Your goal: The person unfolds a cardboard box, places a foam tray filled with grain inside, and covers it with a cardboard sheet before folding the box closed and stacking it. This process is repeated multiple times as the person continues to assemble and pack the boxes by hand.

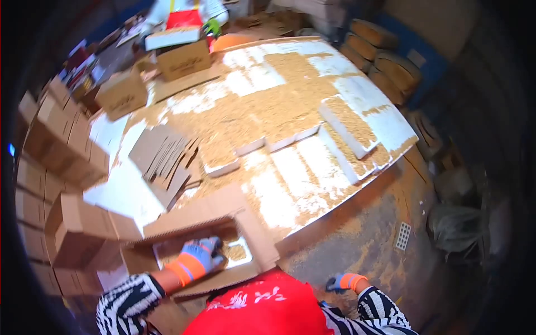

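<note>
My left hand, in a grey-blue glove with an orange cuff, reaches into an open cardboard box directly in front of me. Its fingers are spread over a white foam tray inside the box, next to a patch of sawdust-like filling. The palm hides whatever lies under it. Low at my right side, away from the table, hangs my gloved right hand. No object shows in it, and its small, blurred fingers run together.
Sawdust-like material covers much of the white table. Long foam trays stand at its right edge, with flat cardboard pieces left of centre. Stacked cartons rise on the left. A person in a red apron stands behind a carton.
</note>
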Motion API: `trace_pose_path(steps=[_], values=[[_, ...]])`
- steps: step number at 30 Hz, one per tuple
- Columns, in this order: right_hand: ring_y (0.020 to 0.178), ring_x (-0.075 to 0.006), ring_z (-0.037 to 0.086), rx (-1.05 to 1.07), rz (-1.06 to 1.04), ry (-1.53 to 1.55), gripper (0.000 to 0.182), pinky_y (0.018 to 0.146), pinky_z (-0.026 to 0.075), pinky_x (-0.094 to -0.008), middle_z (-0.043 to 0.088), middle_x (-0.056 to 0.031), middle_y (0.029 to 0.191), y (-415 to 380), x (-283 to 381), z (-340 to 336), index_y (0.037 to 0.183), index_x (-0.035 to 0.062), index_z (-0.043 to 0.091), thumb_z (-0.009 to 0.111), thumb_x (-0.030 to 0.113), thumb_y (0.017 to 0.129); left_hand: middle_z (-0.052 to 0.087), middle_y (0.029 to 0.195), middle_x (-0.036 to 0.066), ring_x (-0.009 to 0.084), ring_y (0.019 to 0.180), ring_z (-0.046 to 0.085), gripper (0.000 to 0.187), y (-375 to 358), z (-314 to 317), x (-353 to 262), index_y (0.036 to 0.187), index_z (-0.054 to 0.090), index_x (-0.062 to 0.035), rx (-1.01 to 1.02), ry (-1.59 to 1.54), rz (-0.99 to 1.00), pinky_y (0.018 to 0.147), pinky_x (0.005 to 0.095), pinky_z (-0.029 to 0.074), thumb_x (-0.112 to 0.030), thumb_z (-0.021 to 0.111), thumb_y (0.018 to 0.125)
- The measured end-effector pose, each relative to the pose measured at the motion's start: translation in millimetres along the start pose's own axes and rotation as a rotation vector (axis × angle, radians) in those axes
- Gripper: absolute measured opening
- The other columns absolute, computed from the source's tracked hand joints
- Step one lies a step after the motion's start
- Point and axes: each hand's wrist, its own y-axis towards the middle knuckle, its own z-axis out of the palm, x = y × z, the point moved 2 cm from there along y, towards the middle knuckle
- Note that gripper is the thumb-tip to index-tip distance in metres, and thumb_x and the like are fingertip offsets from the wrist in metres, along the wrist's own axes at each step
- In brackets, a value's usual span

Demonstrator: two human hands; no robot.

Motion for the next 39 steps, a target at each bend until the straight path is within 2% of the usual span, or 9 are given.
trace_pose_path(steps=[8,10,15,20,23,26,34,37,39], values=[[0.054,-0.0133,0.049,-1.416,-0.564,1.497,0.017,0.047,0.042,-0.0270,0.053,-0.0014,0.069,58.9,-20.8,-325.0,0.090,0.0127,0.054,0.059,0.028,0.088,0.063,0.112,0.011,0.0182,0.103,0.060,0.031,-48.2,-50.9,-8.8,0.117,0.059,-0.0025,-0.062,-0.615,0.015,0.090,0.0289,0.046,-0.012,0.060,0.087],[0.065,-0.0216,0.052,-1.317,-0.112,1.754,0.021,0.058,0.046,-0.0344,0.056,-0.0062,0.078,119.4,-78.9,-393.8,0.105,0.0178,0.053,0.057,0.031,0.089,0.065,0.107,0.011,0.0172,0.099,0.061,0.029,-85.3,-71.6,-1.0,0.114,0.060,-0.0004,-0.358,-0.629,-0.042,0.089,0.0296,0.047,-0.004,0.059,0.085],[0.089,-0.0259,0.061,-0.615,-0.510,1.927,0.053,0.078,0.053,-0.0407,0.060,-0.0081,0.103,151.7,-68.6,-437.1,0.122,0.0234,0.051,0.076,0.029,0.076,0.061,0.111,0.013,0.0267,0.107,0.055,0.035,-167.6,-79.1,44.5,0.113,0.060,-0.0021,-0.989,-0.115,-0.278,0.095,0.0355,0.042,-0.004,0.063,0.078],[0.105,-0.0288,0.054,-1.750,-0.325,0.041,0.076,0.088,0.047,-0.0365,0.053,-0.0146,0.119,108.9,-31.9,-404.8,0.131,0.0071,0.046,0.079,0.007,0.062,0.044,0.131,0.018,0.0314,0.120,0.044,0.071,-182.4,-44.4,95.9,0.136,0.037,-0.0018,-1.186,-0.009,-0.405,0.102,0.0381,0.035,-0.011,0.071,0.073],[0.117,-0.0278,0.047,-1.538,-0.704,0.239,0.077,0.093,0.046,-0.0374,0.039,-0.0142,0.137,81.2,-6.3,-371.1,0.137,0.0110,0.040,0.071,-0.003,0.067,0.040,0.136,0.019,0.0295,0.127,0.039,0.077,-170.3,-8.7,134.5,0.138,0.030,0.0026,-0.944,-0.602,-0.454,0.106,0.0369,0.031,-0.025,0.071,0.078],[0.117,-0.0283,0.050,-0.628,-0.927,1.812,0.059,0.094,0.046,-0.0420,0.048,-0.0093,0.131,-0.4,97.2,-314.8,0.135,0.0070,0.041,0.065,0.009,0.081,0.046,0.134,0.019,0.0266,0.128,0.040,0.067,-158.1,-1.4,131.0,0.137,0.035,-0.0011,-0.796,-0.593,-0.347,0.106,0.0360,0.031,-0.031,0.064,0.085],[0.120,-0.0297,0.048,-0.578,-0.976,1.158,0.044,0.093,0.048,-0.0455,0.045,-0.0117,0.135,-93.7,233.6,-203.3,0.135,0.0120,0.043,0.046,0.028,0.094,0.042,0.138,0.011,0.0192,0.131,0.033,0.055,-147.0,-6.8,125.1,0.140,0.033,0.0004,-0.867,-0.790,-0.152,0.109,0.0311,0.022,-0.028,0.046,0.095],[0.117,-0.0291,0.051,-1.211,-1.056,-0.164,0.040,0.093,0.047,-0.0397,0.052,-0.0145,0.127,-110.1,255.3,-170.0,0.127,0.0074,0.050,0.057,0.003,0.088,0.041,0.140,0.008,0.0179,0.132,0.032,0.051,-144.3,4.7,128.8,0.140,0.035,0.0006,-0.887,-1.048,-0.085,0.110,0.0297,0.020,-0.028,0.040,0.098],[0.112,-0.0263,0.053,-1.010,-1.038,-0.008,0.039,0.092,0.046,-0.0381,0.052,-0.0145,0.125,-128.3,278.8,-154.1,0.123,0.0038,0.050,0.055,-0.006,0.085,0.040,0.141,0.007,0.0171,0.133,0.032,0.050,-143.8,5.4,122.5,0.139,0.035,0.0008,-0.925,-1.136,-0.050,0.111,0.0290,0.019,-0.028,0.038,0.099]])
